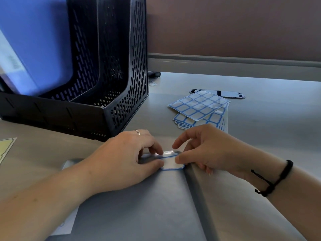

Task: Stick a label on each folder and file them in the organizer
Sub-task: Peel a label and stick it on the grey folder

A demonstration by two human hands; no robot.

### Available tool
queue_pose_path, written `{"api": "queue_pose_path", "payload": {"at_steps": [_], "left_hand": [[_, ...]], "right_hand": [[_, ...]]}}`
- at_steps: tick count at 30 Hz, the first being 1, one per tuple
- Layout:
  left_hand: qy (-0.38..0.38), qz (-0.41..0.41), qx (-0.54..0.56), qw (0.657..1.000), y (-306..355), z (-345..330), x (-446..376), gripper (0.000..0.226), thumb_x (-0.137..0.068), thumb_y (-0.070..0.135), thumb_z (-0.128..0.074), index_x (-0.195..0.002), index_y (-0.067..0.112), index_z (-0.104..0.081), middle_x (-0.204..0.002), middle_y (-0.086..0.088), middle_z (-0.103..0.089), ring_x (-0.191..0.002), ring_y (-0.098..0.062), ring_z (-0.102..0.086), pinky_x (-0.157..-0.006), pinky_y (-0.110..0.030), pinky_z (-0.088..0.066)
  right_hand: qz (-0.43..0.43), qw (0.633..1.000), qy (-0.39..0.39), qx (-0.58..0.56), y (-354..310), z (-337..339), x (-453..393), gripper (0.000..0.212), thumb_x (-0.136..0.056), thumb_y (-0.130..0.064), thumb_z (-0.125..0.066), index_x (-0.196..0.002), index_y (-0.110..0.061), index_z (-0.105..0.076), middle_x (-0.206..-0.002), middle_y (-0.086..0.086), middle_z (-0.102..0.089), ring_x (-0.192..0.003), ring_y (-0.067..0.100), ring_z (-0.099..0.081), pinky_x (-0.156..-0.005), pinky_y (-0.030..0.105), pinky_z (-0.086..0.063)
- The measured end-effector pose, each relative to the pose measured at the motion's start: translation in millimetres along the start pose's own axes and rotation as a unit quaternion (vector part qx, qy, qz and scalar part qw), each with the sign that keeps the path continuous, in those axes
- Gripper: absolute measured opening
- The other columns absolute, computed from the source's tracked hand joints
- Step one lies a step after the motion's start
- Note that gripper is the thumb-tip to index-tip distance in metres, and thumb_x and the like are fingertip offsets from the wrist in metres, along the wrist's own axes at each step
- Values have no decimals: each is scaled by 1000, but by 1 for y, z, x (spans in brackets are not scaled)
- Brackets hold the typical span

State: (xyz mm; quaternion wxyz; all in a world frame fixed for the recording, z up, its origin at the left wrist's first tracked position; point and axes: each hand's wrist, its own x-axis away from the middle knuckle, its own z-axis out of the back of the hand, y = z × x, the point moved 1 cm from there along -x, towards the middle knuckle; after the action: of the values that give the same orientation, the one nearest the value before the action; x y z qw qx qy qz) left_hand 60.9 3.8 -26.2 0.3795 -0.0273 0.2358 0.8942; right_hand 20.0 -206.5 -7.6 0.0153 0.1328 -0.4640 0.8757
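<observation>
Carefully, my left hand point(132, 153) and right hand point(199, 150) pinched opposite ends of the label point(171, 163) at the grey folder's point(147, 206) top edge beside its spine; uneven pressing could have creased it or set it crooked, near the organizer point(111, 94).

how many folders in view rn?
2. One blue plastic folder stands in the left slot of the black perforated organizer; one grey folder lies flat on the desk under both hands. More may be hidden off frame.

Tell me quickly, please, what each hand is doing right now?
Left hand: pinching the label on the grey folder.
Right hand: pinching the label's other end.
</observation>
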Motion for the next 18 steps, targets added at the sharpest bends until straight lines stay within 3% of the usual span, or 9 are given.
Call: {"api": "queue_pose_path", "payload": {"at_steps": [6,12,14,18], "left_hand": [[-7,12,-16,1000,-1,0,0,38,-76,69,-49,-97,43,-64,-100,26,-56,-90,1,-55,-70,-19,-45],[-18,45,-33,998,-3,-1,0,47,-73,81,-45,-101,46,-59,-99,25,-51,-96,6,-49,-80,-22,-47],[-31,51,-63,996,-1,0,0,53,-71,87,-41,-102,45,-54,-98,24,-49,-96,6,-48,-80,-22,-47],[-39,69,-122,989,9,3,2,55,-70,89,-37,-97,42,-46,-92,21,-48,-88,4,-48,-67,-22,-39]], "right_hand": [[13,998,34,56,1,-1,-1,23,-71,-21,-87,-90,-22,-72,-61,-4,-63,-46,18,-52,-40,25,-42],[13,994,54,94,3,5,-3,32,-69,-34,-88,-92,-26,-68,-64,-4,-61,-38,3,-47,-39,19,-37],[17,992,59,109,4,5,-3,32,-70,-40,-86,-92,-27,-68,-63,-5,-59,-40,1,-47,-44,19,-38],[30,986,41,157,2,5,1,35,-73,-53,-80,-99,-34,-69,-67,-10,-58,-55,1,-50,-61,23,-42]]}}
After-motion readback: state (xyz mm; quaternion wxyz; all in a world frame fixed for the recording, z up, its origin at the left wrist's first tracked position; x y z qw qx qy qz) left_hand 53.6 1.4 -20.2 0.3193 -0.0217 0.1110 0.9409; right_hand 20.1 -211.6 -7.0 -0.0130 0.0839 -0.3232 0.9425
